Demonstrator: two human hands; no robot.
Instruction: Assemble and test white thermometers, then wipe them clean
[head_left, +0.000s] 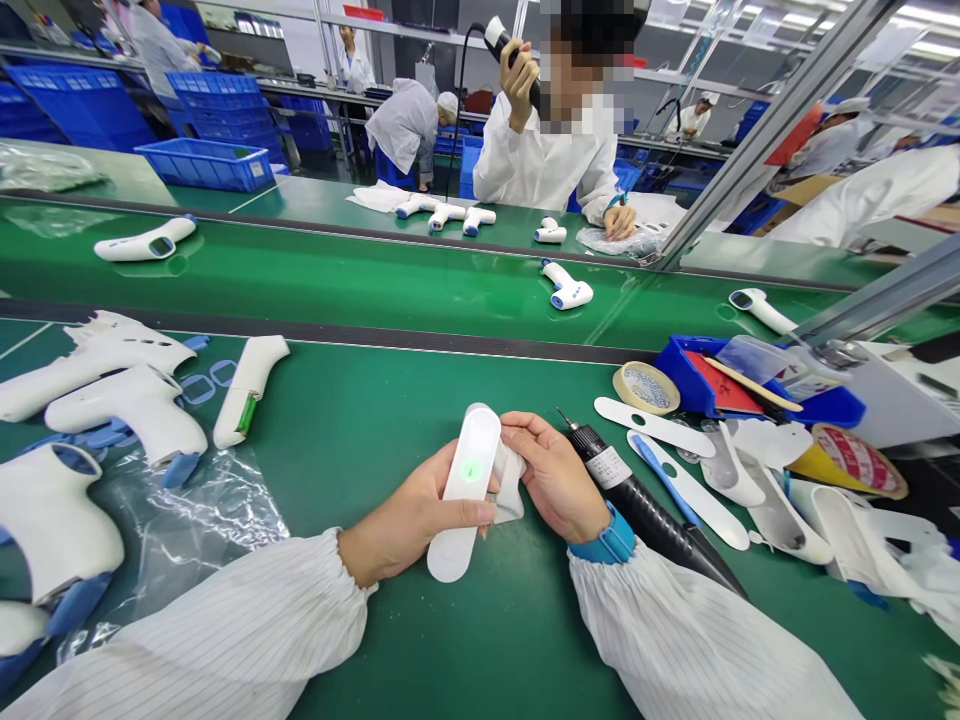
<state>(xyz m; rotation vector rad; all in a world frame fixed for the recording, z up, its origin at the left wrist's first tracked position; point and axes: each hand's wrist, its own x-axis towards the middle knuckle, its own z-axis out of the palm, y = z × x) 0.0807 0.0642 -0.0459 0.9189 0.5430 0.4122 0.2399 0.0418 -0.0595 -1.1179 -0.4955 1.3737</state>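
Observation:
My left hand is wrapped round a white thermometer housing with a small green spot on its face, held over the green mat. My right hand grips the same housing from the right, fingers curled against a white piece behind it. A blue band sits on my right wrist. Both arms wear white striped sleeves.
A black electric screwdriver lies just right of my right hand. White shell parts, tape rolls and a blue bin fill the right. Thermometer bodies lie left on plastic film. A person in white works across the conveyor.

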